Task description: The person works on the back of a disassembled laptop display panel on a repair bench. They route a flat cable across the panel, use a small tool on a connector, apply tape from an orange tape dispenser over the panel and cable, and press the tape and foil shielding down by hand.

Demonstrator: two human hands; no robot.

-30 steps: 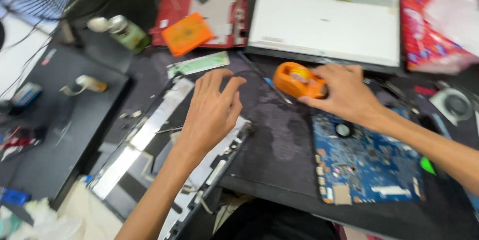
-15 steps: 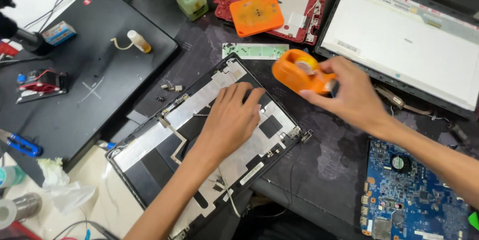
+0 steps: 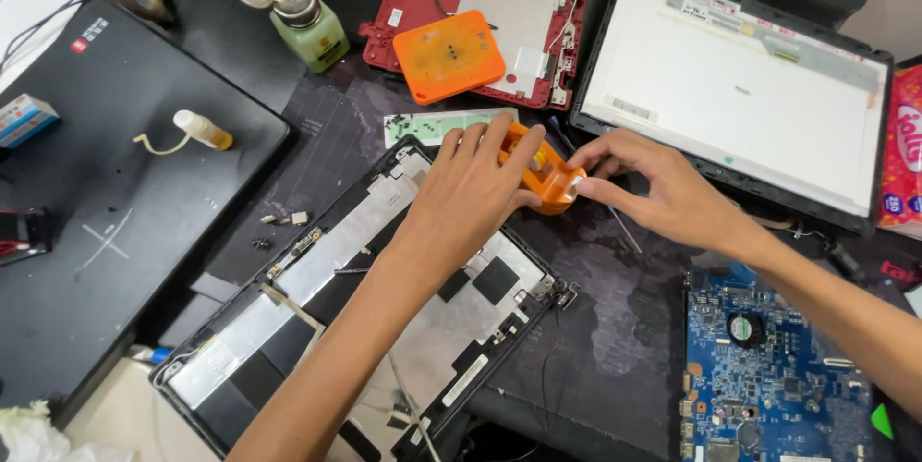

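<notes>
Head view: both hands, left (image 3: 468, 195) and right (image 3: 663, 195), grip the orange tape dispenser (image 3: 540, 174) above the opened laptop lid (image 3: 317, 318); no tape pulled out or applied yet.

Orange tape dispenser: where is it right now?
Head view, centre: the orange tape dispenser is held between the left hand and right hand, above the open laptop lid.

Much of the orange plastic tape dispenser (image 3: 540, 174) is covered by the left hand (image 3: 471, 198). The blue circuit board (image 3: 768, 366) is cut off by the bottom edge, and the pink printed packet (image 3: 903, 150) by the right edge. The small screws (image 3: 261, 243) are too small to be told apart.
</notes>
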